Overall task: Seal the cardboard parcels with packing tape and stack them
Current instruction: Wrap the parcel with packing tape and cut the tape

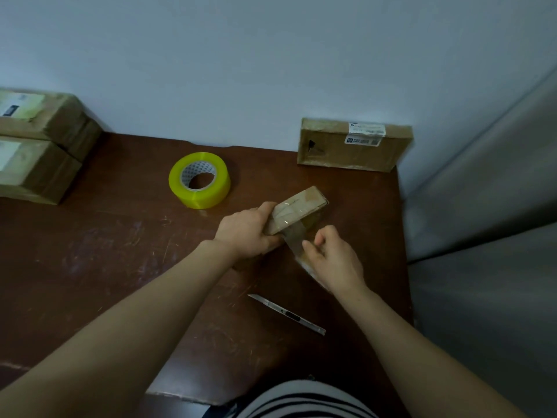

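A small flat cardboard parcel (297, 211) is tilted up off the brown table (120, 267), gripped at its near end by my left hand (245, 232). A strip of clear tape (294, 236) runs from the parcel's underside down to my right hand (333, 259), which pinches the strip's free end. A yellow roll of packing tape (199, 184) lies flat on the table behind and to the left. A flat labelled parcel (354, 144) rests at the back right against the wall. Two bigger parcels (36, 146) sit side by side at the far left.
A slim metal utility knife (286, 314) lies on the table near me, blade end pointing left. The table's right edge (402, 236) drops beside a grey surface. A white wall stands behind the table.
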Demonstrator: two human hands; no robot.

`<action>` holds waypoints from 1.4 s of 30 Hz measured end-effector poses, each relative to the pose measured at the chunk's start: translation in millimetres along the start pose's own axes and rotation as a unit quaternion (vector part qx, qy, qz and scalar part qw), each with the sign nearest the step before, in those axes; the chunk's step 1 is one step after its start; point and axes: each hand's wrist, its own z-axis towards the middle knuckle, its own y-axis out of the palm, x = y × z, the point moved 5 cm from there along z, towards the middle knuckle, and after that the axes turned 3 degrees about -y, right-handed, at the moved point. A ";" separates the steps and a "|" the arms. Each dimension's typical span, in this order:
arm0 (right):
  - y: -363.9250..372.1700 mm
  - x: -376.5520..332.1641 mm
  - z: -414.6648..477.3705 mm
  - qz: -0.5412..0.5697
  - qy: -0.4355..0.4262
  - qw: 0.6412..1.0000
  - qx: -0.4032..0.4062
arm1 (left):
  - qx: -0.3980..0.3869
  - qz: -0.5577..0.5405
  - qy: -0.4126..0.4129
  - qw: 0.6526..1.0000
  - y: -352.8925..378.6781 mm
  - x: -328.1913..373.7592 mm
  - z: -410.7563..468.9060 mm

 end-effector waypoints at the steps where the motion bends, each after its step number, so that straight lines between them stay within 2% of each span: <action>1: 4.3 1.1 3.6 0.001 0.003 1.000 -0.005 | -0.009 -0.012 0.002 1.000 0.3 0.8 0.9; 5: 13.7 -6.1 18.7 0.006 0.012 1.000 -0.027 | -0.104 -0.058 0.023 0.993 0.7 4.5 5.6; 7: 17.7 -12.0 24.9 0.009 0.012 1.000 -0.028 | -0.172 -0.034 -0.013 0.985 -1.3 3.9 9.0; 8: 19.4 -14.9 26.8 0.012 0.012 1.000 -0.026 | -0.179 -0.008 -0.042 0.983 -3.1 6.1 12.7; 9: 20.7 -17.3 27.8 0.016 0.012 0.999 -0.025 | -0.158 0.010 -0.067 0.985 -4.9 12.1 17.4; 11: 22.1 -19.0 28.0 0.022 0.014 0.999 -0.031 | -0.049 0.011 -0.086 0.995 -6.8 33.8 24.7; 13: 23.3 -16.8 28.2 0.030 0.025 0.998 -0.040 | 0.046 0.028 -0.063 0.997 -1.1 55.9 26.7; 14: 24.0 -14.5 28.3 0.039 0.032 0.998 -0.044 | 0.060 0.045 -0.049 0.996 2.7 61.6 28.5; 21: 30.0 -10.1 30.2 0.110 0.036 0.993 -0.025 | 0.062 0.113 -0.032 0.991 12.4 58.1 32.9; 24: 29.0 -7.1 29.5 0.172 0.036 0.984 -0.033 | 0.036 0.120 -0.045 0.991 10.7 57.9 34.9; 28: 16.8 -3.9 9.1 0.269 -0.022 0.962 -0.044 | -0.061 0.034 -0.049 0.996 3.8 42.3 47.5; 30: 16.2 -2.6 -9.3 0.283 -0.066 0.954 -0.071 | -0.127 -0.026 -0.032 0.991 8.1 33.4 45.6; 32: 19.2 -3.9 -23.7 0.311 -0.082 0.943 -0.082 | -0.156 -0.092 -0.049 0.982 9.6 24.5 43.3; 34: 21.9 -6.3 -23.9 0.361 -0.064 0.928 -0.065 | -0.145 -0.107 -0.074 0.981 7.5 20.4 46.8; 37: 20.8 -17.7 -14.2 0.371 -0.063 0.924 -0.064 | -0.075 0.021 -0.125 0.989 2.8 16.0 49.9; 38: 19.9 -20.2 -11.8 0.365 -0.070 0.926 -0.064 | -0.066 0.032 -0.138 0.988 3.8 14.9 48.7; 40: 20.5 -21.9 -11.4 0.363 -0.082 0.926 -0.068 | -0.084 -0.005 -0.133 0.987 10.8 12.1 46.0; 42: 22.9 -20.1 -13.9 0.366 -0.079 0.925 -0.070 | -0.112 -0.103 -0.094 0.984 12.1 9.6 46.5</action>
